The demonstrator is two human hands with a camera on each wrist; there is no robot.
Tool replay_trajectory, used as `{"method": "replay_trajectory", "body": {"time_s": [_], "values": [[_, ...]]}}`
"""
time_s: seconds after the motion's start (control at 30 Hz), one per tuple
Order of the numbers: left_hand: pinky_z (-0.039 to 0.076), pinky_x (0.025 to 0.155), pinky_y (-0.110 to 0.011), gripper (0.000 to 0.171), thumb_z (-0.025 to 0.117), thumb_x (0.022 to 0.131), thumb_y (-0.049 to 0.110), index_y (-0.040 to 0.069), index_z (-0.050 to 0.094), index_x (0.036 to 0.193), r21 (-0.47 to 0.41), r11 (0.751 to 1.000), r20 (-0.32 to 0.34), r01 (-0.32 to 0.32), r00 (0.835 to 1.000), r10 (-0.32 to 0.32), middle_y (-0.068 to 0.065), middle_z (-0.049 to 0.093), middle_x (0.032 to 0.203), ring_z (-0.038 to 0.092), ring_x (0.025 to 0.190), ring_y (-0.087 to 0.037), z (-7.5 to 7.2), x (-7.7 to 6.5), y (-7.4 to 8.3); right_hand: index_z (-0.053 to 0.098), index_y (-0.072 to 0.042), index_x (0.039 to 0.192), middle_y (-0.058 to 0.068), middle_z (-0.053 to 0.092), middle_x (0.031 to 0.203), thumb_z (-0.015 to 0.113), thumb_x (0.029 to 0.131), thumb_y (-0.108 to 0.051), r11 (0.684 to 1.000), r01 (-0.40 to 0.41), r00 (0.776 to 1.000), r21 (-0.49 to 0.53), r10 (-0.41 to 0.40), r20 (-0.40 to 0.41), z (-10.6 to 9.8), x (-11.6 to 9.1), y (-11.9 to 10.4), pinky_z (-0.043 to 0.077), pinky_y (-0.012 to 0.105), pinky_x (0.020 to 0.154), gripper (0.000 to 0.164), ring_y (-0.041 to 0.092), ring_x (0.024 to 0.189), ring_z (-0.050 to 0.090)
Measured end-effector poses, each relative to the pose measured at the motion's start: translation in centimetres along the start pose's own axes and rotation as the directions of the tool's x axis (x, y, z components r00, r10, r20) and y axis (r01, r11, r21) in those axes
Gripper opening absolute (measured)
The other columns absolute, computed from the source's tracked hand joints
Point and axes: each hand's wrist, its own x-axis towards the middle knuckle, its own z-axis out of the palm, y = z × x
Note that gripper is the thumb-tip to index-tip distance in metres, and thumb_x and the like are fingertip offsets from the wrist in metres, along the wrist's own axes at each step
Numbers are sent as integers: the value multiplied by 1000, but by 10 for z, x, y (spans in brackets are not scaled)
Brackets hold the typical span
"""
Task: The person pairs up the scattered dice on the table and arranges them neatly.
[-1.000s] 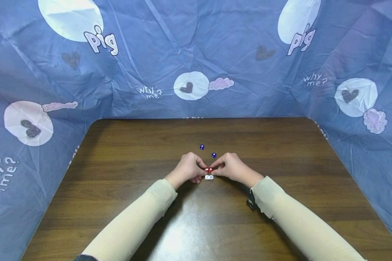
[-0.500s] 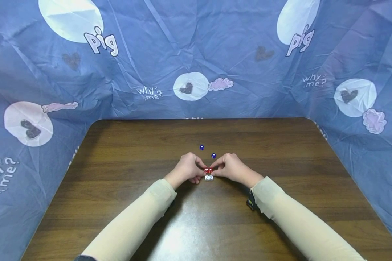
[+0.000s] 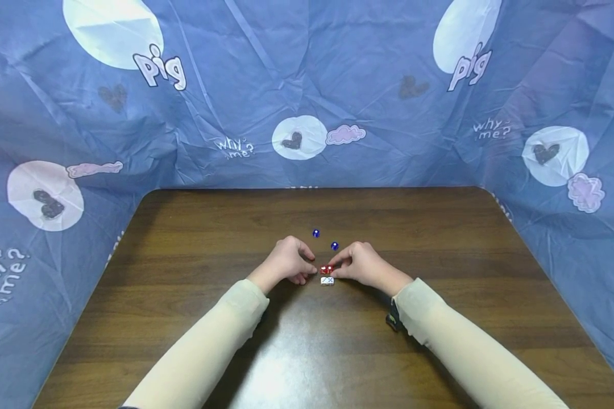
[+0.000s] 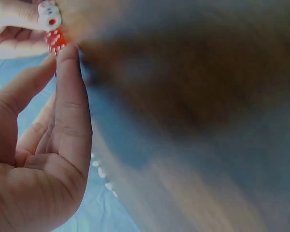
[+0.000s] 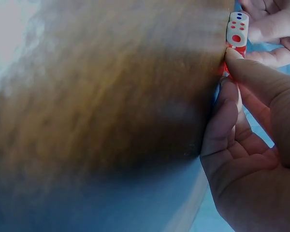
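Two red dice (image 3: 327,269) sit side by side on the wooden table, right behind a pair of white dice (image 3: 327,280). My right hand (image 3: 363,264) pinches the right-hand red die between thumb and fingers. In the right wrist view, the thumb lies against red just past the white dice (image 5: 238,30). My left hand (image 3: 288,261) is a little left of the red dice, thumb and index finger parted with nothing between them. Behind the hands lie two blue dice, a nearer blue die (image 3: 335,246) and a farther blue die (image 3: 316,233).
The brown wooden table (image 3: 210,227) spreads around the dice. A blue printed cloth (image 3: 307,74) hangs along its back and sides. A dark strapped device (image 3: 393,319) sits under the right sleeve cuff.
My left hand has let go of the left red die and drawn back to the left, its fingers spreading. The right hand stays at the red dice, and the dice have kept their places.
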Motion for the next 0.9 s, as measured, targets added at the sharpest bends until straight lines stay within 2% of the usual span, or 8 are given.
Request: {"method": "replay_trajectory", "body": {"time_s": [0.17, 0.33, 0.6, 0.9], "values": [[62, 50, -37, 23, 79, 90, 7, -3, 72, 109, 17, 998, -62, -59, 996, 60, -16, 70, 69, 71, 57, -29, -8, 4, -1, 81, -13, 102, -8, 68, 69, 86, 85, -13, 1000, 1, 1000, 9, -1, -2, -1, -1, 0, 48, 25, 50, 17, 9, 59, 58], [61, 50, -36, 31, 78, 92, 13, 0, 71, 119, 22, 995, -119, -99, 988, 100, -14, 71, 70, 70, 55, -28, -12, 10, -1, 81, -13, 103, -8, 69, 70, 85, 86, -13, 1000, -4, 1000, 19, 4, 10, -1, -2, -1, 49, 26, 51, 18, 9, 59, 59], [62, 52, -36, 49, 77, 93, 14, 1, 60, 137, 9, 997, -94, -81, 992, 82, -14, 72, 76, 70, 58, -29, -15, 19, -1, 81, -14, 103, -8, 69, 70, 86, 85, -13, 1000, -8, 1000, 9, 8, 4, -2, -2, -1, 49, 25, 51, 18, 9, 60, 59], [62, 52, -36, 56, 77, 93, 11, 3, 54, 143, -26, 999, -97, -44, 994, 41, -13, 72, 75, 70, 57, -28, -17, 33, -2, 81, -12, 104, -8, 69, 71, 86, 85, -12, 1000, -9, 1000, 16, 9, 3, -1, -2, -2, 50, 24, 51, 20, 9, 60, 61]]}}
